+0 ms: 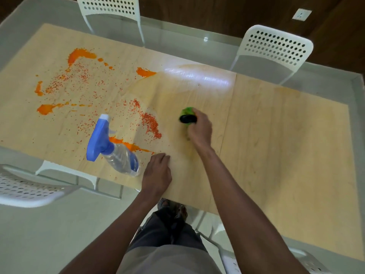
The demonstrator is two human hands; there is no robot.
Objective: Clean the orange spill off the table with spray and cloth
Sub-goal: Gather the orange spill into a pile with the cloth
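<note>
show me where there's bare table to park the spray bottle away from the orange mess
The right panel of the table, past the seam beyond the right hand, is bare wood. The left half is crowded: orange spill and specks around the spray bottle, reaching nearly to the left hand.

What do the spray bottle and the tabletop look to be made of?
Spray bottle: clear glossy plastic body, seemingly, since the table shows through it; opaque blue plastic trigger head. Tabletop: pale wood or wood-look laminate, with faint grain and a smooth sheen reflecting light.
</note>
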